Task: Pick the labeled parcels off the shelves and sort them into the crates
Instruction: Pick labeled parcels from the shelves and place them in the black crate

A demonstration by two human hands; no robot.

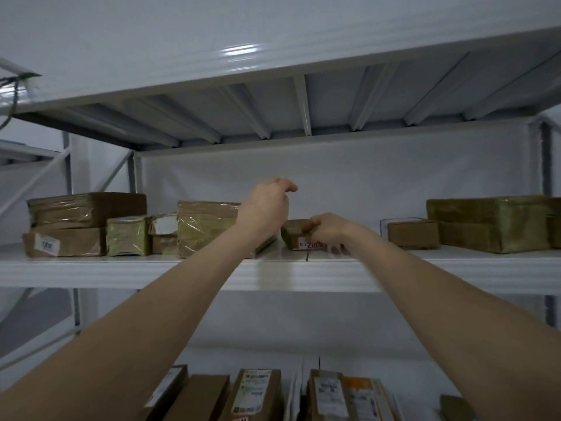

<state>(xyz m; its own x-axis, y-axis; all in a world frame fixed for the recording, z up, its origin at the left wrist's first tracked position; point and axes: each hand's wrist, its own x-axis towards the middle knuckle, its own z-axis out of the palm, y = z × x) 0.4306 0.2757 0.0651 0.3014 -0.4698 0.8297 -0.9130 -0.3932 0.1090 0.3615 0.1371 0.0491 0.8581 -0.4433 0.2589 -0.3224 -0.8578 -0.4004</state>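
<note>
Both my arms reach up to the upper shelf (151,270). My right hand (326,230) grips a small brown parcel (293,235) with a white label at its front, thumb on its top; the parcel lies on the shelf near the middle. My left hand (267,208) hovers just left of and above that parcel, fingers loosely curled and holding nothing, in front of a larger tape-wrapped parcel (206,229). No crate is in view.
More brown parcels lie along the shelf: a stack at the left (85,223), small ones (129,235) beside it, a small box (413,233) and a big wrapped one (491,223) at the right. Upright labeled parcels (255,393) fill the lower shelf. The shelf above (303,101) hangs low.
</note>
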